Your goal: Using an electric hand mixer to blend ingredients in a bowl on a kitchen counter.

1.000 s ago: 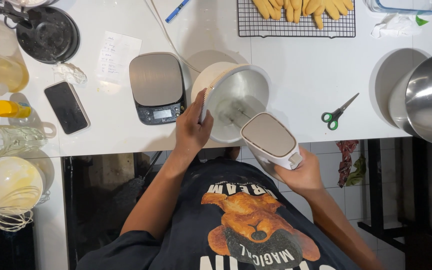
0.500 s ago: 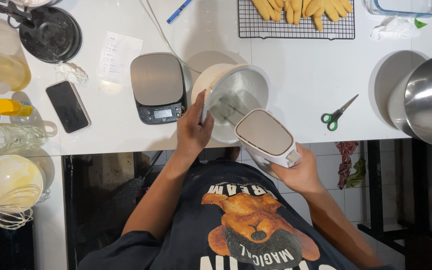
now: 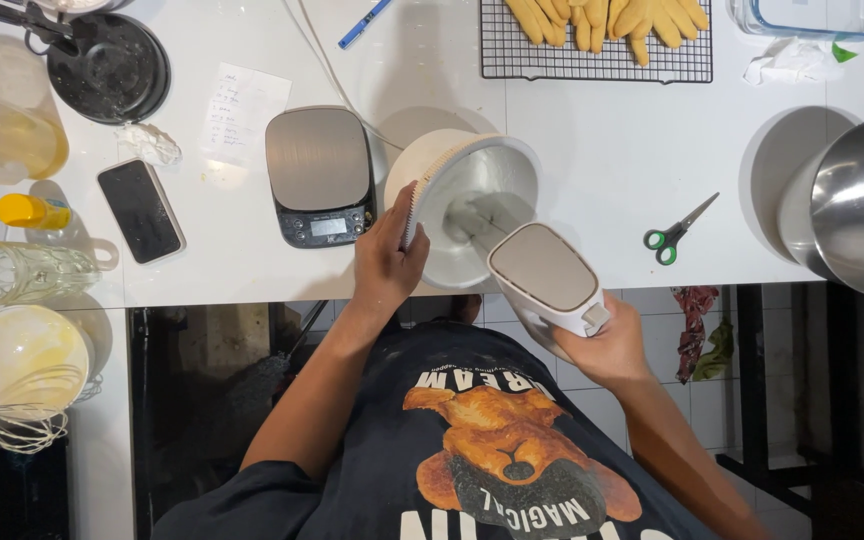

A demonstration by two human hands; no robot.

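My left hand (image 3: 387, 262) is gripping the ribbed side of the white mixing bowl (image 3: 467, 205), w/ the bowl tipped toward me right at the front edge of the white surface (image 3: 592, 170). Right hand (image 3: 607, 345) is wrapped around the white hand mixer (image 3: 544, 275), held at an angle, beaters (image 3: 477, 215) down inside the bowl in the white stuff. Digital scale (image 3: 319, 175) sits just left of the bowl, then a black phone (image 3: 141, 210) and a paper note (image 3: 239, 115) further left. Green-handled scissors (image 3: 674, 232) lie to the right, big steel bowl (image 3: 857, 205) past them at the far right. Wire rack (image 3: 594, 40) w/ yellow biscuits is at the back. Whisk (image 3: 17, 425) rests over a cream-filled bowl, bottom left.
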